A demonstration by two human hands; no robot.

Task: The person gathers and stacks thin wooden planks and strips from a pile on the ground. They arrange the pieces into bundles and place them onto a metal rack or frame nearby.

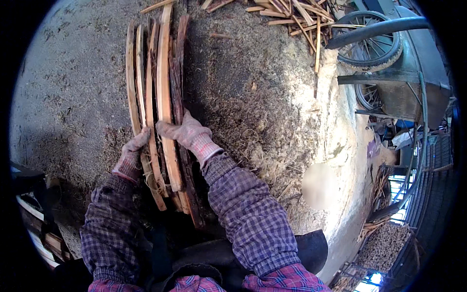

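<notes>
A bundle of long, rough wooden strips (164, 73) lies lengthwise in front of me, several pale and some edged with dark bark. My left hand (132, 155), in a soiled, light knitted glove, grips the left side of the bundle, its thumb against a strip. On the right side, slightly farther away, my right hand (190, 132) in a matching glove closes around the strips, thumb laid across a pale one. The near ends reach toward my lap. The fingers beneath the wood are hidden.
Loose wooden sticks (296, 14) lie heaped at the far right. Beside them stands a metal cart with a spoked wheel (372, 41). A crate of small brown chunks (384, 246) sits at the lower right. Cut wood (56, 243) is at the lower left. Debris litters the concrete floor (73, 73).
</notes>
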